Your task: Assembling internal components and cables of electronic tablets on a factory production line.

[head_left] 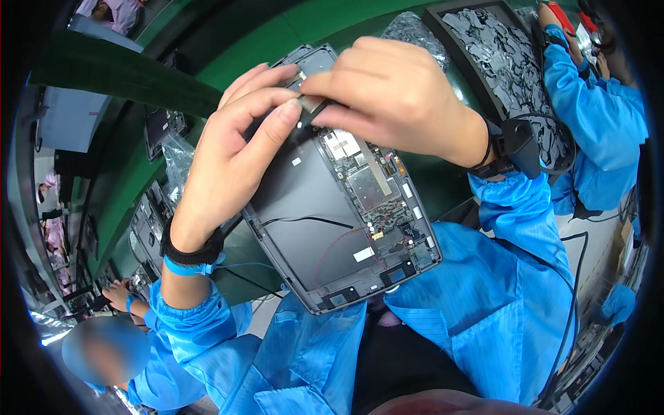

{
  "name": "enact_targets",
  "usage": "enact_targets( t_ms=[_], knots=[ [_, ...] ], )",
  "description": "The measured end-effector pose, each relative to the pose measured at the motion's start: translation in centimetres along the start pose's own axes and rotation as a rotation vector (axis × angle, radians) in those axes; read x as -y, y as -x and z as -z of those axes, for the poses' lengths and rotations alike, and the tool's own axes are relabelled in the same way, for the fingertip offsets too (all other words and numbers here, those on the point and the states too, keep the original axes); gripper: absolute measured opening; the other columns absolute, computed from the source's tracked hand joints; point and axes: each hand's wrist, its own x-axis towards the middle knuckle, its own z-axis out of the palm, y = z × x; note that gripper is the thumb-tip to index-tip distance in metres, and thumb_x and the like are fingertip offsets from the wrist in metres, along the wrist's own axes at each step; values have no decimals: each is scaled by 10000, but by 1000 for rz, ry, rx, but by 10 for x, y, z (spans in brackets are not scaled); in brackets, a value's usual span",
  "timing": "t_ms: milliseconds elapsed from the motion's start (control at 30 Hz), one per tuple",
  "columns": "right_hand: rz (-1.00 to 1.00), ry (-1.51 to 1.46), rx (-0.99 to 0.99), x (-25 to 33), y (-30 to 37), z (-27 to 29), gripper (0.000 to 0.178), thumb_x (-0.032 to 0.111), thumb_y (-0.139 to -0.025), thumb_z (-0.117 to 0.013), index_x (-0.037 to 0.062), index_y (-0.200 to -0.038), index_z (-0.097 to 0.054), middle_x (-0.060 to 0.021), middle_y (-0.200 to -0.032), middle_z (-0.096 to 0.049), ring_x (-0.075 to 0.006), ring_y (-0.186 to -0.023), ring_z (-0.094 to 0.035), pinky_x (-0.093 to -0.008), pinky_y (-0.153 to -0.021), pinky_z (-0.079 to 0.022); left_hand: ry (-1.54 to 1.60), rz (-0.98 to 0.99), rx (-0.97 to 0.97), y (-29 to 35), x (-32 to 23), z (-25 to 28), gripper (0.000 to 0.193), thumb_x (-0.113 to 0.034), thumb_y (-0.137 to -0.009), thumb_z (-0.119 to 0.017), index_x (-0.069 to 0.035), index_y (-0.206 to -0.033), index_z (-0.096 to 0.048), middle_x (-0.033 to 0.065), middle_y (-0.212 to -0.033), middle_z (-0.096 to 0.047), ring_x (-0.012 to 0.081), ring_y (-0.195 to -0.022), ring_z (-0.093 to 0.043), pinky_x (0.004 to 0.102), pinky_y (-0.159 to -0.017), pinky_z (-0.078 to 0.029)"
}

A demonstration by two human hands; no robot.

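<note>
Right hand (401, 90) pinches dark piece (313, 106) | left hand (232, 149) maybe steadies it, can't tell | open gadget (297, 197) faces up, likely for reach

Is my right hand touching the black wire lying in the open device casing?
Apart. The head view shows a stretch of bare casing between the right hand and the black wire.
</note>
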Motion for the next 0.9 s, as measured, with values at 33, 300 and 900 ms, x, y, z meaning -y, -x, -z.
enact_targets(
  t_ms=[33, 300, 900],
  knots=[
    [-85, -40, 3, -2, 1, -1, 279, 207, -718, -787, 81, -948, -695, -34, -782, -623, -229, -755, -620, -338, -639, -501, -37, -23, -54, 2, 1, 0, 251, -253, -923, -633, -68, -1084, -688, 172, -1351, -562, 361, -1360, -390, 454, -1115, -293],
    [-497, -250, -31, -9, 13, 0, 200, 202, -813, -746, 41, -925, -709, -80, -791, -683, -217, -655, -628, -320, -571, -495, -386, -102, -129, 22, 5, -5, 275, -161, -871, -659, -87, -1136, -673, 170, -1349, -548, 385, -1352, -391, 471, -1109, -298],
    [-360, -205, -3, -8, -1, 1, 180, 185, -809, -745, 27, -887, -709, -85, -801, -692, -215, -631, -621, -327, -561, -488, -394, -110, -264, 42, 17, -12, 292, -114, -851, -666, -60, -1138, -658, 158, -1337, -552, 384, -1330, -418, 468, -1100, -314]
  ],
)
